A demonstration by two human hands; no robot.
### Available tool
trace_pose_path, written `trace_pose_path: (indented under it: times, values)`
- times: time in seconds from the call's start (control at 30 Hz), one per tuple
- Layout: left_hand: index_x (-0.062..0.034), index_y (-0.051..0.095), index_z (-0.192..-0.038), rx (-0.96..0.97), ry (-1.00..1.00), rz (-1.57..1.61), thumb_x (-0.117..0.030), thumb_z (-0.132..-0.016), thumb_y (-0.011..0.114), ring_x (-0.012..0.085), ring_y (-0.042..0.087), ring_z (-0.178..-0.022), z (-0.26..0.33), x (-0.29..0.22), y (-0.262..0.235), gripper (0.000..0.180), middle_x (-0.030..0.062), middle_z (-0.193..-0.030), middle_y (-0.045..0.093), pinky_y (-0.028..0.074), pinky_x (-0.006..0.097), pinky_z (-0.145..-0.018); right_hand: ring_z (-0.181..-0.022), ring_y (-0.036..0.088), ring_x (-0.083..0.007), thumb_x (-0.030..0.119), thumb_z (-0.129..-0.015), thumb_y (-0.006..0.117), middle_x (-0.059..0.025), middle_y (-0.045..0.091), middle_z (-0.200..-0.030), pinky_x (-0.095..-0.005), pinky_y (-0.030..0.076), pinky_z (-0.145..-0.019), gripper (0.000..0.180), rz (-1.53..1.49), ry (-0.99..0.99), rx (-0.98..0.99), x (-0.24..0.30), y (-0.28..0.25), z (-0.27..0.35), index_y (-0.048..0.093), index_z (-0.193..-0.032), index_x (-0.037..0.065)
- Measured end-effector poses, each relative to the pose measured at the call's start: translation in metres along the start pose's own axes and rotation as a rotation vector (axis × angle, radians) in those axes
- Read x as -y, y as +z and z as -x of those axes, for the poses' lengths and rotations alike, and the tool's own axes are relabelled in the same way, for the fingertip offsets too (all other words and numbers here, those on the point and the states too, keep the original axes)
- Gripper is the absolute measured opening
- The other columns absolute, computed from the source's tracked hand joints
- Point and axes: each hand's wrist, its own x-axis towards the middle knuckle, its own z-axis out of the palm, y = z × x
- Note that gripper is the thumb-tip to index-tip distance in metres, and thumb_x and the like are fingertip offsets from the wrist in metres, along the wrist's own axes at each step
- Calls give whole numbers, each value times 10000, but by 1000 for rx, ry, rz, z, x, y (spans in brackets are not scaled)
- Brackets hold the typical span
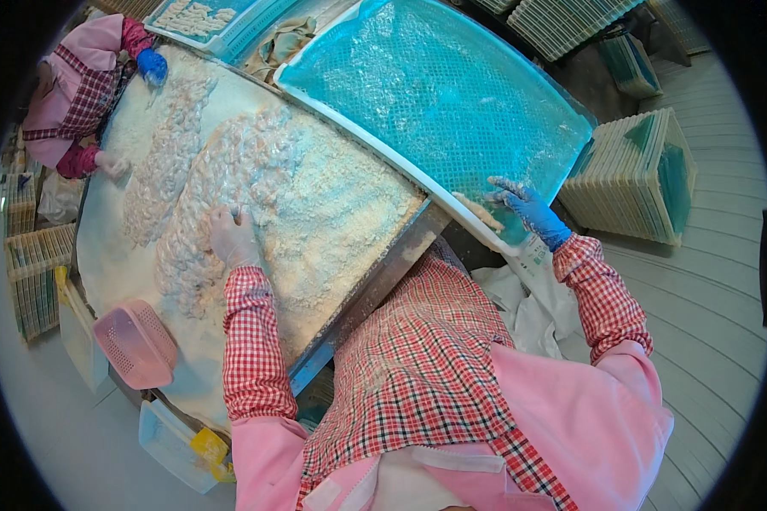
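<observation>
Floury strip: We see one pale, floury strip (479,211) inside the big blue tray (426,102), down at its near right corner.
How the strip lies: Its long way runs from upper left to lower right, beside the tray's white near rim (383,152).
Blue-gloved right hand: Our right hand (528,211) is over that corner, with its fingers long and a bit apart, pointing left. We cannot tell if they touch the strip.
Which hand is nearer: Our right hand is. The strip lies just to the left of it, by the fingertips. Our left hand is well away, over the table.
White-gloved left hand: Our left hand (234,240) is down on the right side of the heap of wet, pale pieces (230,170), with its fingers bent. We cannot tell if it has a piece.
White flour: Loose flour (341,196) lies between the heap and the tray.
Edges: The white rim stands between our two hands. The metal table edge (371,285) runs close in front of us.
Open room: Past the strip, up and to the left, the tray floor is wide and bare.
Other person: A worker (85,85) is at the far left, well apart from our hands.
</observation>
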Motion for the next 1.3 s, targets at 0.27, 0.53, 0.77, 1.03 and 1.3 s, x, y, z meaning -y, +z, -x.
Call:
trace_pose_path:
  times: [0.27,0.53,0.77,1.03,1.3]
  values:
    - [-39,630,-893,92,-179,742,-255,-906,596,221,576,-771,9,37,17,218,127,-828,618,457,367,-713,-847,622,-241,141,-888,606,-128,652,-962,-381,498,-779,523,909,-133,-105,33,30,5,484,-1395,187]
    - [-189,671,-999,382,-22,285,-385,-923,541,385,595,-587,126,-5,-77,247,149,-679,630,472,485,-568,-1034,590,-286,100,-922,568,-156,586,-1153,-360,477,-880,460,450,-565,5,54,205,-53,498,-1376,113]
    - [-3,556,-1251,114,-8,166,-321,-932,522,346,621,-952,151,-27,-46,452,234,-1108,611,491,425,-853,-1083,511,-406,199,-902,589,-250,493,-1257,-478,469,-886,532,939,-491,209,-17,345,-108,430,-1363,-13]
    - [6,504,-1318,145,-239,609,-123,-926,487,340,562,-1099,139,-44,-72,414,232,-1215,565,468,433,-953,-937,557,-338,76,-799,619,-160,577,-1042,-432,496,-747,369,1046,-688,402,-13,318,-84,589,-1165,39]
    - [-13,602,-1210,144,-202,329,-170,-850,631,330,584,-977,152,-51,-60,394,148,-1072,611,496,379,-842,-800,605,-250,162,-926,583,-91,645,-915,-364,491,-706,233,287,-59,224,-32,317,-100,634,-1117,38]
